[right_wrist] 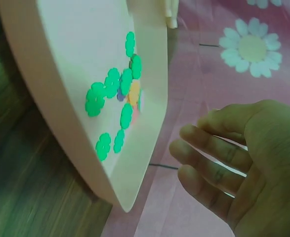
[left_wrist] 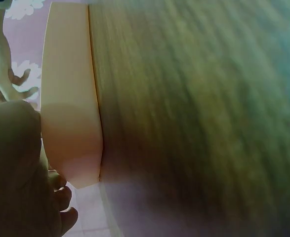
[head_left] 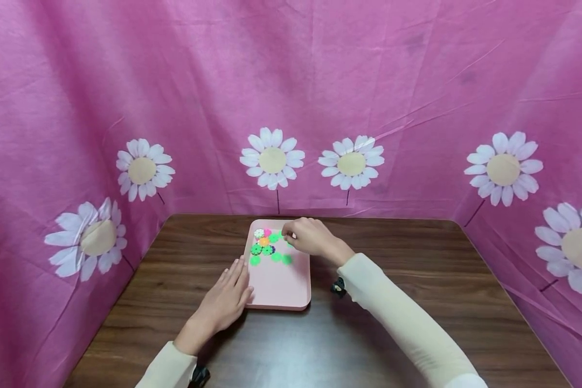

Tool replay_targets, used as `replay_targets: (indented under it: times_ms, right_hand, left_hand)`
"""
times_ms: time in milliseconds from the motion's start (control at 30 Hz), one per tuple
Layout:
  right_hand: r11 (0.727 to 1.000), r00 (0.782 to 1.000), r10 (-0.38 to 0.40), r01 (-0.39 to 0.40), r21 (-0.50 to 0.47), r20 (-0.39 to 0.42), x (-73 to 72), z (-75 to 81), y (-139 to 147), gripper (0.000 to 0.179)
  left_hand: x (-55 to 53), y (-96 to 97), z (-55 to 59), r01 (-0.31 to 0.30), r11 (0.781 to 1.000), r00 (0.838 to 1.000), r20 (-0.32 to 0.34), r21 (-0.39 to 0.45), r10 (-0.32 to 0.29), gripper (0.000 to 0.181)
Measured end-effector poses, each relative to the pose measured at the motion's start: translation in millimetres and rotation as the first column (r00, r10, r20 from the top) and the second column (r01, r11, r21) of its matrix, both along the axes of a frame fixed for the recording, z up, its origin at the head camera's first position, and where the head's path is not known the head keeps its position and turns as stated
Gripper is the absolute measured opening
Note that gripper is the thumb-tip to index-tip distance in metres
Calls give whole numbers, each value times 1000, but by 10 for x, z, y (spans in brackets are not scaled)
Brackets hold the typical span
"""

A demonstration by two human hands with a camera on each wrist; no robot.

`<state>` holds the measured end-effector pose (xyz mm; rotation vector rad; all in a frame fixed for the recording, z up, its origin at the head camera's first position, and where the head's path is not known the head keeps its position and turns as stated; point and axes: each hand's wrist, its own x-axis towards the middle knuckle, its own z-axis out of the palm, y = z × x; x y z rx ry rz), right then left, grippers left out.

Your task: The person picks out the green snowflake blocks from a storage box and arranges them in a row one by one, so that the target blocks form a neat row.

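Observation:
A pink rectangular tray [head_left: 278,288] lies on the table, with several flower-shaped plastic discs gathered toward its far end. Most are green [right_wrist: 95,99]; among them are an orange disc [head_left: 264,242], a white disc [head_left: 259,233] and a pink disc [head_left: 268,233]. My left hand [head_left: 225,299] rests along the tray's left rim with its fingers extended. Over the far right part of the tray hovers my right hand [head_left: 315,237], fingers bent and apart. In the right wrist view no disc shows between these fingers, and they are clear of the tray wall.
The dark wooden table [head_left: 407,302] extends around the tray on both sides. Behind it hangs a pink cloth [head_left: 310,97] printed with white daisies, close to the table's far edge. A black wrist-worn device [head_left: 338,287] sits by the right sleeve.

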<state>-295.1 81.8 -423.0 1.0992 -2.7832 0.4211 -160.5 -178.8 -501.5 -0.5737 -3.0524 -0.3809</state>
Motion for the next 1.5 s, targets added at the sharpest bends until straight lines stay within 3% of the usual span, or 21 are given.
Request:
replay_targets:
  times_ms: [167,433,733,800,1100,1300,1500]
  right_hand:
    - [998,999,39,-38,47,-12,-103,-30,-244,10]
    - [996,996,46,-53,78,81,-174,-74,-572,16]
    - [991,992,93,-100,92,82,-309,-280,-824,16]
    - [989,993,98,-104,103,61,-386,-398,-872,16]
    - [975,995,31,-51,218,97,-331,-434,-981,16]
    - [964,994,8,-37,263,112,-351,-536,-997,19]
    - [967,991,-7,-28,255,135,-336,-534,-947,19]
  left_hand:
    - [-20,9,-6,-12,1000,1000,-24,15,13,65]
    - [-36,15,-13,-16,1000,1000,-17,22,16,64]
    - [-58,56,-2,7,997,999,-42,71,-4,63]
    - [-60,62,2,8,997,998,-59,77,-4,62]
    - [-161,96,35,-19,1000,999,-27,9,19,64]
    - [-285,104,39,-43,999,999,22,20,43,66]
    - [-371,119,42,-37,999,999,35,31,36,67]
